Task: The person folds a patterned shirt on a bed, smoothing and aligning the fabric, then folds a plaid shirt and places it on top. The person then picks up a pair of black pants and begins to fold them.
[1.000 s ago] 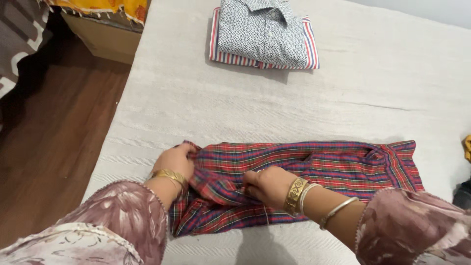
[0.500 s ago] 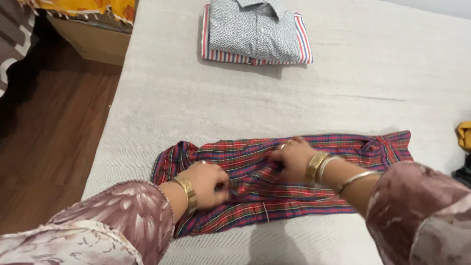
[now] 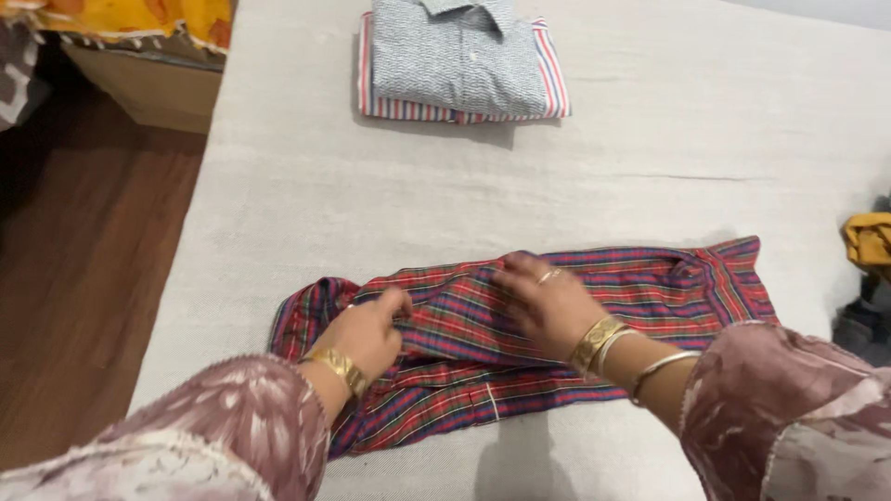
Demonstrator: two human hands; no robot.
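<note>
**Both hands on a plaid shirt laid along the bed**

A red, blue and green plaid shirt (image 3: 594, 306), folded into a long narrow band, lay across the near part of a pale grey bed (image 3: 650, 176), its collar end toward the right. The left hand (image 3: 364, 332) rested on the shirt's left portion, its fingers (image 3: 394, 301) curled together and pinching a fold of the cloth. The right hand (image 3: 549, 301) lay flat on the middle of the shirt, palm down, fingers (image 3: 520, 269) spread slightly apart and pressing the fabric rather than gripping it. Gold bangles circled both wrists, and mauve floral sleeves (image 3: 241, 417) covered the forearms.

Well apart, at the far edge of the bed, sat a stack of folded shirts (image 3: 459, 60): a small-print grey one on top of a striped one. A mustard-yellow cloth (image 3: 868, 239) showed at the right edge. Dark wooden floor (image 3: 83, 278) ran along the left of the bed.
</note>
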